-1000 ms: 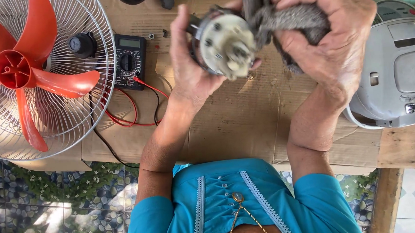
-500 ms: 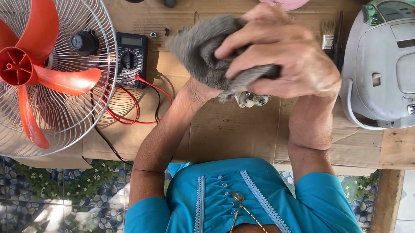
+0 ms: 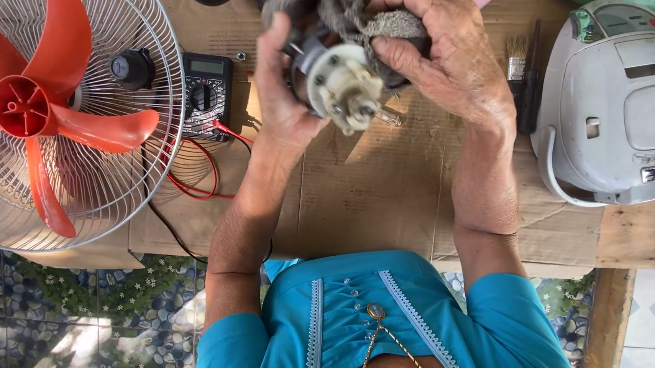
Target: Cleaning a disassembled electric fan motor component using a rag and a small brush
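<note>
My left hand [image 3: 279, 95] grips a small round fan motor [image 3: 340, 83] with a cream end cap, held up above the cardboard-covered table [image 3: 390, 195]. My right hand [image 3: 441, 53] presses a grey rag [image 3: 354, 13] over the top and right side of the motor. The motor's end cap faces me; its far half is hidden under the rag and my fingers.
A fan with red blades [image 3: 38, 112] in a wire guard lies at the left. A black multimeter [image 3: 206, 92] with red leads [image 3: 204, 177] sits beside it. A paintbrush [image 3: 517, 63] and a grey-white rice cooker [image 3: 614, 102] are at the right.
Half a second ago the rag and my right hand covered the motor completely. Now the motor has turned, and its cream end cap shows again below the rag.
</note>
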